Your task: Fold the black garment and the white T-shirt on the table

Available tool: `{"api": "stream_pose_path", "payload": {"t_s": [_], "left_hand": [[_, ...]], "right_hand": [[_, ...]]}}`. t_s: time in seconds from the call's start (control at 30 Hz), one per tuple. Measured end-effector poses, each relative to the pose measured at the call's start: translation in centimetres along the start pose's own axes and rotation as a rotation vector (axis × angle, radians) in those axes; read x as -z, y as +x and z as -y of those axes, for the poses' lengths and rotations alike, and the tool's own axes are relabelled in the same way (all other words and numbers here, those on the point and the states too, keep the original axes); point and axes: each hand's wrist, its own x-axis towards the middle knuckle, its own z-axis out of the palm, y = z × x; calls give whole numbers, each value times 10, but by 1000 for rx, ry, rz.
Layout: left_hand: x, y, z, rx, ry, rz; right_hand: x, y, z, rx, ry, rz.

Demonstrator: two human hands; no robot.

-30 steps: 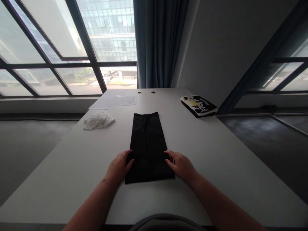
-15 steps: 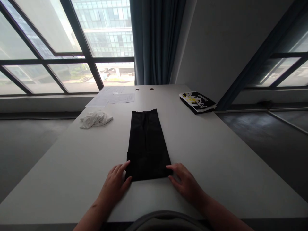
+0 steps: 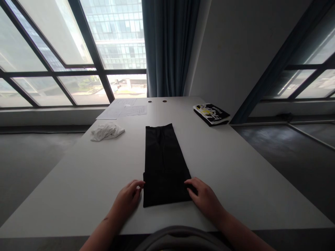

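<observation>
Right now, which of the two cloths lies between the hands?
The black, flat, oblong folded cloth, with the left hand and right hand at its sides. The white crumpled cloth lies farther off, untouched.

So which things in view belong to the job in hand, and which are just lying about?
In use:
folded black cloth
left hand, at its left edge
right hand, at its right edge

Lying about:
crumpled white cloth
paper sheets, far left
printed book, far right

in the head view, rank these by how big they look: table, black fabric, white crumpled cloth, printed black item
1. Table
2. Black fabric, though lying nearest the camera
3. White crumpled cloth and printed black item: too alike to rank
</observation>
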Motion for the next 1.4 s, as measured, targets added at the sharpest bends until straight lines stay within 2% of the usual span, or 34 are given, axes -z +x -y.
{"api": "stream_pose_path", "payload": {"t_s": [0.13,0.27,0.4,0.53,0.67,0.83,0.97,1.13,1.23,1.4], "left_hand": [[-2,-5,-8,-97,60,39],[-8,-9,-19,-175,125,95],[-23,-10,-24,-158,197,134],[-37,-8,-18,-107,223,70],[-34,-6,-10,-97,214,69],[-24,11,-13,-94,194,76],[-19,44,-27,-39,279,87],[-12,67,-30,-88,337,197],[-12,66,-17,-75,306,165],[-12,67,3,-107,153,153]], "right_hand": [[4,-7,-3,-29,-149,66],[8,-8,-4,-45,-130,65],[13,-8,-5,41,1,24],[17,-9,-8,18,-28,44],[24,-10,-13,-58,-168,91],[30,2,-11,33,-265,36],[19,35,11,152,-268,3],[-10,90,40,413,-81,302],[-25,111,42,448,-9,371],[-39,115,30,471,63,331]]}}
